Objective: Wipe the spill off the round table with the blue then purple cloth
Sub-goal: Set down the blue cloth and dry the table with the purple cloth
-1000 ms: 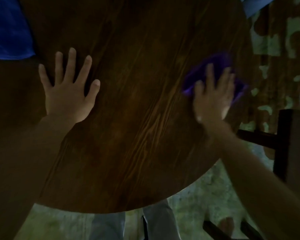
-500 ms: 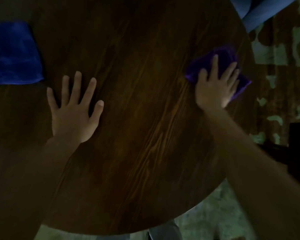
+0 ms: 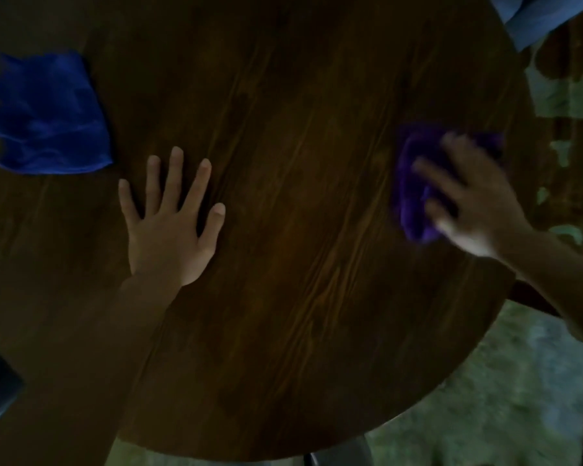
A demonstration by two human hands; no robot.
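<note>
**Purple cloth under the right hand on a dark round table**

The purple cloth (image 3: 414, 183) lies bunched on the right side of the round table (image 3: 283, 230), close to its right edge. The right hand (image 3: 468, 203) lies over it with fingers spread, reaching toward the left; the hand and cloth are smeared by motion blur, so it appears to press the cloth flat to the wood rather than pinch it, though the grip cannot be told for certain. The forearm comes in from the near right, crossing the table's rim.

Well apart, left of centre, the left hand (image 3: 172, 230) rests palm down on the bare wood, all five fingers splayed and pointing far, holding nothing. Just beyond it, at the far left, the blue cloth (image 3: 48, 119) sits crumpled on the tabletop, touched by neither hand.

The wood is dark brown with long grain lines running diagonally. Off the near right edge lies a pale, mottled floor (image 3: 485, 415). A light blue fabric (image 3: 539, 18) shows at the far right corner.
</note>
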